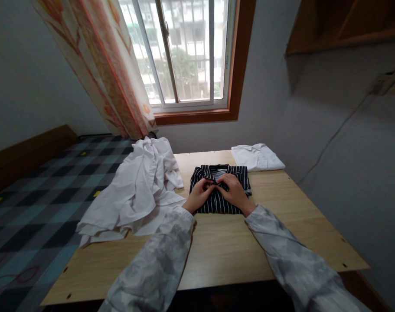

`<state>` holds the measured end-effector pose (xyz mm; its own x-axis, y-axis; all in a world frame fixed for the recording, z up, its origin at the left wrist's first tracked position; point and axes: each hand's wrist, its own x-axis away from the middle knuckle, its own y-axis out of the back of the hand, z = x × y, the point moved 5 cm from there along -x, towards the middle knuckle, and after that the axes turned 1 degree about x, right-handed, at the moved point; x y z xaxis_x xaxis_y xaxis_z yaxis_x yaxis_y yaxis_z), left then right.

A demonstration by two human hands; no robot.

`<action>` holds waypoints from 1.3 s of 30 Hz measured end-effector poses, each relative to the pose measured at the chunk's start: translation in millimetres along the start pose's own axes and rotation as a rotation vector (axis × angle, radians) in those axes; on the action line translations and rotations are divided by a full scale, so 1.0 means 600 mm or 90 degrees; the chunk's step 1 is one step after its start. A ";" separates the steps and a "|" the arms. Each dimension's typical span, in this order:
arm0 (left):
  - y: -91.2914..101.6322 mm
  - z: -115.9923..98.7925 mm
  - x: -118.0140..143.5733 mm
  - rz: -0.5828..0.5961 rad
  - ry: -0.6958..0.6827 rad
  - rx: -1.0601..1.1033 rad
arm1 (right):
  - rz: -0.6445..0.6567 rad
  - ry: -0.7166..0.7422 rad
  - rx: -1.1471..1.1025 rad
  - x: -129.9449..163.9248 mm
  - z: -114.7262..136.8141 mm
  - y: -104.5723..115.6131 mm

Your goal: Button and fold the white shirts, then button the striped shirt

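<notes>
A folded black shirt with white stripes [217, 204] lies in the middle of a light wooden table [223, 251]. Both hands rest on top of it near the collar. My left hand [200, 194] pinches the fabric at the shirt's front, fingers curled. My right hand [233, 190] meets it from the right, fingertips closed on the same spot just below the collar. Pale patterned sleeves cover both forearms.
A loose heap of white garments [138, 190] hangs over the table's left edge. A folded white shirt [256, 157] sits at the far right corner. A checked bed cover [37, 203] lies to the left, a curtain [112, 73] and window [184, 52] behind.
</notes>
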<state>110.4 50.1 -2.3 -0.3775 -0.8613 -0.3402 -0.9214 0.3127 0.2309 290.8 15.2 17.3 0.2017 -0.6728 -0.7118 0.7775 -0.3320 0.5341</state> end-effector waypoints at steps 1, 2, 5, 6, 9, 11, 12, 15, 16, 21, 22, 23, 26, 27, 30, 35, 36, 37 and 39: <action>0.000 -0.003 0.002 -0.011 -0.012 -0.019 | 0.001 -0.001 -0.005 0.000 -0.002 -0.001; 0.000 -0.007 0.003 -0.024 -0.026 -0.046 | 0.005 -0.002 -0.011 0.000 -0.005 -0.003; 0.000 -0.017 0.008 -0.060 -0.065 -0.166 | 0.022 -0.004 -0.034 0.000 -0.012 -0.008; 0.000 -0.020 0.009 -0.068 -0.075 -0.204 | 0.027 -0.004 -0.041 0.000 -0.013 -0.009; -0.004 -0.028 0.011 -0.068 -0.095 -0.269 | 0.028 -0.015 -0.054 0.000 -0.016 -0.010; -0.007 -0.034 0.012 -0.057 -0.108 -0.288 | 0.014 -0.030 -0.054 0.001 -0.017 -0.007; -0.008 -0.037 0.012 -0.053 -0.114 -0.294 | 0.009 -0.037 -0.054 0.001 -0.016 -0.006; -0.008 -0.042 0.013 -0.049 -0.126 -0.292 | -0.011 -0.054 -0.055 0.002 -0.014 0.000; -0.007 -0.043 0.013 -0.049 -0.128 -0.284 | -0.019 -0.062 -0.057 0.002 -0.014 0.002; -0.002 -0.038 0.013 -0.074 -0.110 -0.284 | -0.042 -0.078 -0.070 0.000 -0.014 0.009; -0.001 -0.038 0.014 -0.083 -0.106 -0.302 | -0.042 -0.074 -0.071 0.000 -0.014 0.009; -0.001 -0.039 0.016 -0.091 -0.104 -0.320 | -0.040 -0.070 -0.069 0.000 -0.013 0.009; 0.001 -0.043 0.020 -0.115 -0.100 -0.355 | -0.027 -0.053 -0.059 0.001 -0.007 0.007; 0.001 -0.044 0.021 -0.122 -0.094 -0.357 | -0.021 -0.047 -0.055 0.001 -0.005 0.006; 0.003 -0.044 0.021 -0.154 -0.067 -0.339 | -0.016 -0.028 -0.048 -0.001 0.007 0.006; 0.025 -0.033 0.018 -0.278 -0.004 -0.206 | -0.095 -0.045 -0.058 -0.001 0.010 0.032; 0.035 -0.035 0.018 -0.308 -0.012 -0.186 | -0.098 -0.057 -0.060 0.003 0.004 0.039; 0.046 -0.038 0.017 -0.335 -0.031 -0.178 | -0.093 -0.072 -0.062 0.008 -0.006 0.046; 0.073 -0.049 0.010 -0.361 -0.078 -0.194 | -0.048 -0.109 -0.069 0.024 -0.035 0.059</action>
<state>70.5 46.7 32.5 0.1349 -0.8016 -0.5825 -0.9199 -0.3198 0.2271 333.9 7.7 16.1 0.0433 -0.7537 -0.6558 0.8477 -0.3196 0.4233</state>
